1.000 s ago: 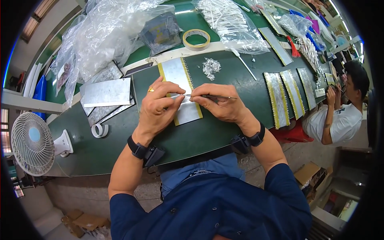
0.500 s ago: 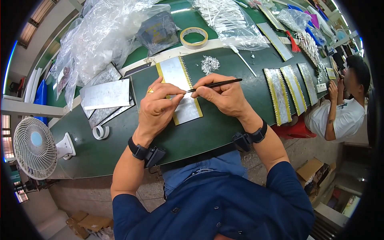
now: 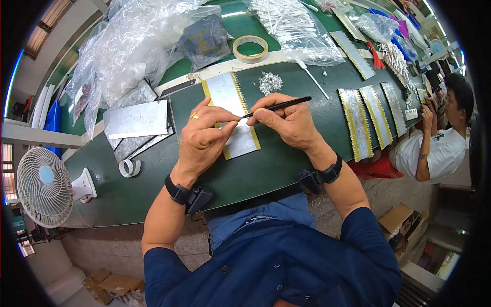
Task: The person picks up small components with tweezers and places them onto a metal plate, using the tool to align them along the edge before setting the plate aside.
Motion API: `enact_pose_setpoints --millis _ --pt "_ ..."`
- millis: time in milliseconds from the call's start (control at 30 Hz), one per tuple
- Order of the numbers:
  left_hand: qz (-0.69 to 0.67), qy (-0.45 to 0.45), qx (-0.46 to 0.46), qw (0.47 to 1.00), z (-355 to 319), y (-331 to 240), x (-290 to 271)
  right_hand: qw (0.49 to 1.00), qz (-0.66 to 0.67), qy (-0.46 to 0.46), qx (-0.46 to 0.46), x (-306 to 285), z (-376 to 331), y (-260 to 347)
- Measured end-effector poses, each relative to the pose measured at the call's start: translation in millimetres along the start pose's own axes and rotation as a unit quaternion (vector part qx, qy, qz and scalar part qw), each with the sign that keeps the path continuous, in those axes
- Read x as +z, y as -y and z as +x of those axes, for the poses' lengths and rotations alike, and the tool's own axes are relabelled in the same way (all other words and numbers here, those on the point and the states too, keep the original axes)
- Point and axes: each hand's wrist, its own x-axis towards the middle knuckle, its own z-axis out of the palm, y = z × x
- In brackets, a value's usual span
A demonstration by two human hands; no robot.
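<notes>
My left hand [image 3: 202, 135] is closed in a pinch, thumb against forefinger; whatever lies between the fingertips is too small to name. In my right hand [image 3: 289, 123] is a slim black pen-like tool [image 3: 291, 104], its narrow tip meeting the left fingertips. Beneath both hands lies a silvery metal plate [image 3: 240, 145] edged with yellow tape, a row of small teeth-like pieces along its right side. My hands partly cover the middle of that plate. Just beyond it sits a small heap of shiny silvery bits [image 3: 269, 83].
Several similar toothed plates [image 3: 376, 115] lie to the right, near a seated co-worker [image 3: 445, 138]. Stacked bare plates [image 3: 138, 120], a white tape ring [image 3: 129, 168] and a fan [image 3: 46, 187] are on the left. Behind are a tape roll [image 3: 250, 57], plastic bags [image 3: 133, 46] and bagged white sticks [image 3: 286, 25].
Both hands hold almost the same pose at the plate. The black tool has tilted slightly, its rear end a little higher. The co-worker's head has shifted a bit.
</notes>
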Motion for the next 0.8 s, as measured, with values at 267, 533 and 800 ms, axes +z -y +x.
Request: enact_pose_setpoints --millis 267,533,800 --pt "0.005 -0.004 0.009 1.0 9.3 0.4 1.4 1.0 0.014 -0.006 -0.001 -5.1 5.9 1.9" --pt "0.041 0.004 0.016 0.999 -3.9 0.7 -1.5 0.999 0.011 0.0 0.05 3.9 12.3 -7.9" --pt "0.027 0.002 -0.006 1.0 -2.3 -9.2 3.4 0.999 0.018 -0.001 0.031 0.3 8.9 -4.3"
